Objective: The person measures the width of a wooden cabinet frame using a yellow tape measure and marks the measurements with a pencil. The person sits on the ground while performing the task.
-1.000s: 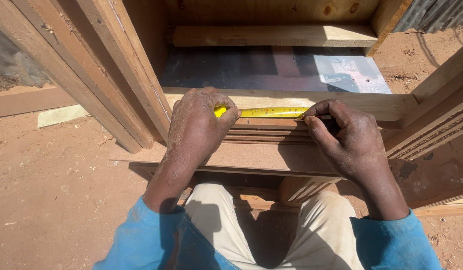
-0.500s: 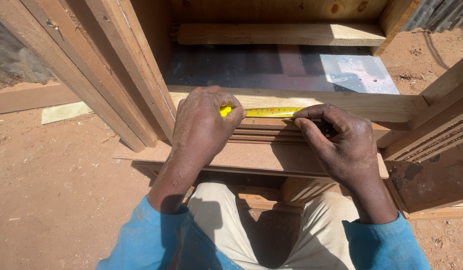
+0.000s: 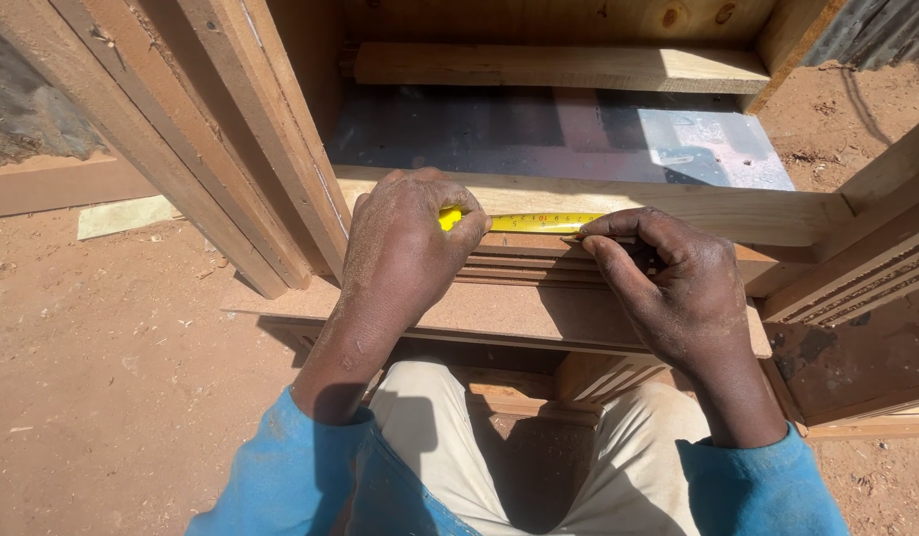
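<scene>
Both hands down on the grooved moulding (image 3: pixel 524 266), set apart. My left hand (image 3: pixel 405 248) is curled tight, pinching the yellow tape measure (image 3: pixel 539 221) at its left end. Tape lies flat along the top of the moulding, just below the pale rail (image 3: pixel 737 210), running across to my right hand (image 3: pixel 668 283). Right fingers (image 3: pixel 618 230) bunched, pressing a pencil (image 3: pixel 590 239) whose tip touches the tape's lower edge. Dark panel (image 3: pixel 578 134) beyond the rail. Red dirt ground (image 3: pixel 112 347) to my left.
</scene>
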